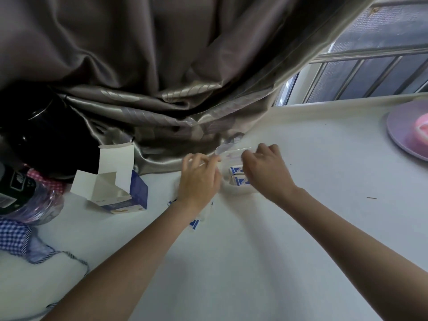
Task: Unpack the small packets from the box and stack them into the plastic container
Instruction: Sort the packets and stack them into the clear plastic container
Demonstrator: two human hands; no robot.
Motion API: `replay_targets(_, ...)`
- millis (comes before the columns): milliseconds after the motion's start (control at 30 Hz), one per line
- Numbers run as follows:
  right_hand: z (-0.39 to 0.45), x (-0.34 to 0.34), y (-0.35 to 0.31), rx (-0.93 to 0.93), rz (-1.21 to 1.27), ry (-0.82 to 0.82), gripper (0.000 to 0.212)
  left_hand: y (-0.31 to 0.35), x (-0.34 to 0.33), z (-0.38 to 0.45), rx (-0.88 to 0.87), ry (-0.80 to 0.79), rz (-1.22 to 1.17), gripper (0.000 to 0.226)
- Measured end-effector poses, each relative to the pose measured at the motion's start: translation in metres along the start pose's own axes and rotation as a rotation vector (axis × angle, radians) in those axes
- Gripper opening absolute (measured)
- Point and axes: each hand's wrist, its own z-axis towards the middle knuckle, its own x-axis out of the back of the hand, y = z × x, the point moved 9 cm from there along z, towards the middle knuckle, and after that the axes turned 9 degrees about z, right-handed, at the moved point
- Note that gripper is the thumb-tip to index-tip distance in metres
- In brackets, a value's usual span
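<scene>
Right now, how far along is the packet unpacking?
The box lies open with its flaps up. Some blue-and-white packets already sit in the clear plastic container, where the left hand and right hand are working. A few loose packets lie on the table, not yet stacked.

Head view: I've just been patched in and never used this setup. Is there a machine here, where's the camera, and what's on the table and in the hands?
No machine: a person works with bare hands, and the one picture comes from a camera on their head, looking down. The left hand and right hand are at a clear plastic container on the white table, with blue-and-white small packets stacked between them. The left fingers curl at the container's clear edge; what the right grips is hidden. More packets lie under the left forearm. The opened box stands left, a curtain behind, a purple plate far right.
</scene>
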Motion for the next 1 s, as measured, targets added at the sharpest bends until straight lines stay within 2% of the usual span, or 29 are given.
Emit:
replay_targets(67, 0.001, -0.004, -0.044, 0.192, 0.182, 0.022, 0.015, -0.031, 0.0, -0.011, 0.127, -0.072, -0.032, 0.031)
replay_targets(133, -0.003, -0.029, -0.087, 0.298, 0.328, -0.147, 0.01, -0.064, -0.015, -0.031, 0.256, -0.255, 0.016, 0.026)
replay_targets(167, -0.006, -0.051, -0.1, 0.307, 0.351, -0.288, 0.013, -0.075, -0.027, -0.042, 0.287, -0.379, 0.07, 0.027)
replay_targets(233, -0.01, -0.097, -0.109, 0.223, 0.318, -0.555, 0.038, -0.091, -0.05, -0.069, 0.287, -0.641, 0.135, 0.035)
replay_targets(300, -0.009, -0.122, -0.107, 0.109, 0.342, -0.659, 0.05, -0.095, -0.063, -0.086, 0.267, -0.773, 0.108, 0.047)
replay_targets(367, -0.005, -0.139, -0.106, 0.014, 0.392, -0.664, 0.049, -0.093, -0.068, -0.088, 0.232, -0.799, 0.065, 0.054)
replay_targets(500, -0.005, -0.145, -0.104, -0.082, 0.399, -0.669, 0.037, -0.076, -0.072, -0.084, 0.166, -0.855, -0.086, 0.049)
replay_targets(667, -0.016, -0.133, -0.074, -0.268, 0.579, -0.667, 0.025, -0.069, -0.076, -0.094, 0.184, -0.876, -0.256, 0.037)
replay_targets(767, -0.026, -0.117, -0.052, -0.38, 0.681, -0.581, 0.011, -0.07, -0.074, -0.095, 0.232, -0.839, -0.36, 0.031)
replay_targets(833, -0.031, -0.11, -0.044, -0.455, 0.783, -0.522, 0.016, -0.072, -0.07, -0.092, 0.303, -0.796, -0.466, 0.026)
replay_targets(900, -0.036, -0.105, -0.047, -0.46, 0.823, -0.523, 0.021, -0.072, -0.068, -0.09, 0.328, -0.801, -0.526, 0.019)
replay_targets(1000, -0.039, -0.103, -0.063, -0.383, 0.78, -0.56, 0.019, -0.062, -0.066, -0.089, 0.219, -0.866, -0.47, 0.013)
